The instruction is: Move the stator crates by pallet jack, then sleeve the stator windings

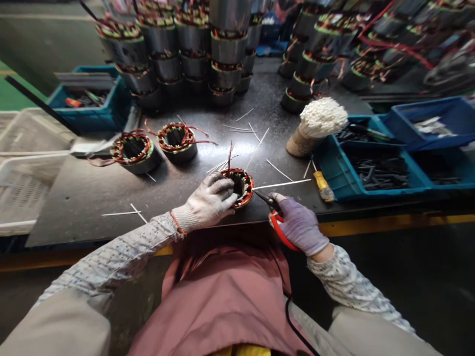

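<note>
Left hand (211,200) gripping stator (242,185), right hand (299,225) closed around red scissors (276,222), blue bins (371,170) nearby

1. Bare table (92,193) lies open left of the left hand (210,202).
2. 2 loose stators (134,151) (177,141) block the far-left reach.
3. Blue bin (336,170) and white bundle (315,126) crowd the right hand (299,225).
</note>
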Motion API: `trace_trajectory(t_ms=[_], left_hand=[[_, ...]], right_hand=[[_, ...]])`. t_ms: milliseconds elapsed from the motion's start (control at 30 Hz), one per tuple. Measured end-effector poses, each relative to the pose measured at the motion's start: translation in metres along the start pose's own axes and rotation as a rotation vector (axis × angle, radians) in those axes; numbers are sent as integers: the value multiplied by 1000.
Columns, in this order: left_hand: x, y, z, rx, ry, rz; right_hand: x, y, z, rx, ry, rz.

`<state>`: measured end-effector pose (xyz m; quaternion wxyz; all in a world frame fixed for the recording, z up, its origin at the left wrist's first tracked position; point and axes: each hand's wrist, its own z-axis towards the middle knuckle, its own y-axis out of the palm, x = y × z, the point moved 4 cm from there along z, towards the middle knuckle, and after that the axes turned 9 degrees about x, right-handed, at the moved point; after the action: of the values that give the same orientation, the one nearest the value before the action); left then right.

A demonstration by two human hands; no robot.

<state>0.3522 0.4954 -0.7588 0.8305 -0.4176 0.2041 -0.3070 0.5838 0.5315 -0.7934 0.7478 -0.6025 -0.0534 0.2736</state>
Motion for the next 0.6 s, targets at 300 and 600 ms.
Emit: trace_trajectory(t_ms=[300, 600], left_hand=[[-7, -4, -5, -63, 19, 3], [-31, -19, -15, -103, 167, -7]], right_hand=[[6, 19, -3, -61, 17, 168], [-8, 4, 51, -172, -21, 36]])
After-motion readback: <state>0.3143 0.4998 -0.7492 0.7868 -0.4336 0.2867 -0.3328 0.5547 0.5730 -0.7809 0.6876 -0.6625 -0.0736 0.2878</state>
